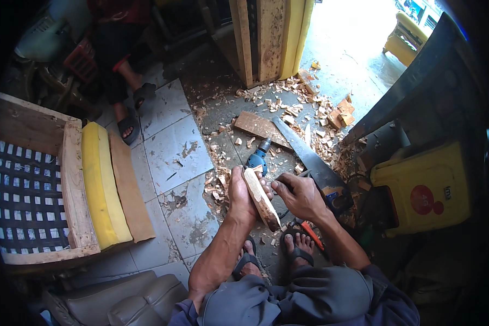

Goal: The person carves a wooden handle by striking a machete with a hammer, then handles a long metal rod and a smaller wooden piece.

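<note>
My left hand [241,196] is wrapped round a pale, roughly carved piece of wood [259,196], which is dark at its near end. Just right of the wood, my right hand [301,196] is closed, thumb against the fingers. A thin dark pointed tip [305,173] shows beside its knuckles, but what the hand grips is mostly hidden. On the floor beyond my hands lie a blue drill [257,157], a flat wooden board [262,129] and a handsaw [308,156]. A tool with an orange handle [312,236] rests beside my right foot.
Wood shavings [288,108] litter the floor. A wooden seat frame [73,185] with black webbing and yellow foam [104,185] stands left. Grey cushions [125,299] lie lower left, a yellow plastic container [424,187] right. A person's sandalled foot [127,128] is at far left.
</note>
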A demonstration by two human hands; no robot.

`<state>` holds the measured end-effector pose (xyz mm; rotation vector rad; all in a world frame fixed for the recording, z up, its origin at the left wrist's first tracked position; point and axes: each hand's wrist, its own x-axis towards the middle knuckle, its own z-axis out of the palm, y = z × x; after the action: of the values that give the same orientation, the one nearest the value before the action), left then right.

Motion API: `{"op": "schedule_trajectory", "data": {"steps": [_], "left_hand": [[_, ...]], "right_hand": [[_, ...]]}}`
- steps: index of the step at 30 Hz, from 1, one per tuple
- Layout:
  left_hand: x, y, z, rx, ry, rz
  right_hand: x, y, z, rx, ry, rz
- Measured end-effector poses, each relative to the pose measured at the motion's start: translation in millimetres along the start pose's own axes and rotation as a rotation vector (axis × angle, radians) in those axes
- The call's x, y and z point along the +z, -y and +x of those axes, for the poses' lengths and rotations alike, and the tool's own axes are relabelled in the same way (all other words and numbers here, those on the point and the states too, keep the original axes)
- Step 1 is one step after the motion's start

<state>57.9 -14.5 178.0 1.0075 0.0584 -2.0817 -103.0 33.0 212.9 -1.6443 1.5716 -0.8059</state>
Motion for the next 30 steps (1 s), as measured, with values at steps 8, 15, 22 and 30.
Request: {"op": "schedule_trajectory", "data": {"steps": [8, 15, 22, 30], "left_hand": [[-2.5, -3.6, -2.7, 0.039, 0.003, 0.025], [-21.4, 4.6, -21.8, 0.515, -0.089, 0.449], [-30.4, 1.5, -23.6, 0.389, 0.027, 0.552], [-50.2, 25.6, -6.9, 0.462, 0.254, 0.53]], "right_hand": [[-0.9, -15.1, -1.9, -0.015, 0.001, -0.027], [-44.3, -114.8, -65.5, 0.35, -0.288, -0.211], [-50.6, -190.5, -188.5, 0.787, -0.341, -0.42], [10.7, -203.3, -233.5, 0.88, 0.027, -0.283]]}}
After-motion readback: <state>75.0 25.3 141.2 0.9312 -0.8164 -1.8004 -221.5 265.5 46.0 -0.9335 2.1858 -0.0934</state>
